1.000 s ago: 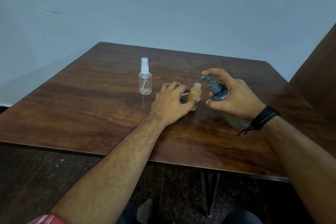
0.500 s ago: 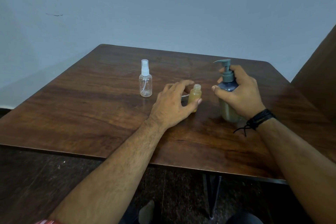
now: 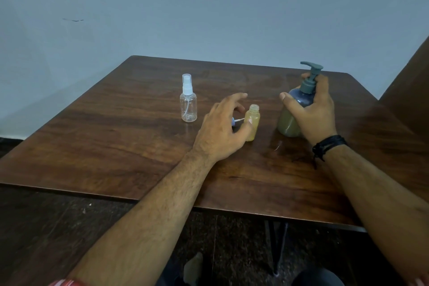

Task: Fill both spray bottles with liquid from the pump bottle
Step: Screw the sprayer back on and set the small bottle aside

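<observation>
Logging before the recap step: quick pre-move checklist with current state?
1. Small open bottle filled: ok, yellowish liquid nearly to the neck.
2. It stands upright on the table: ok, left hand thumb touches its side.
3. Its sprayer cap within reach: ok, lies behind the left hand, partly hidden.
4. Pump bottle set down upright: ok, right hand grips it.
5. Second spray bottle filled: not ok, looks clear and empty, cap on.
6. Spills on the table: cannot tell, only glare near the pump bottle.
</observation>
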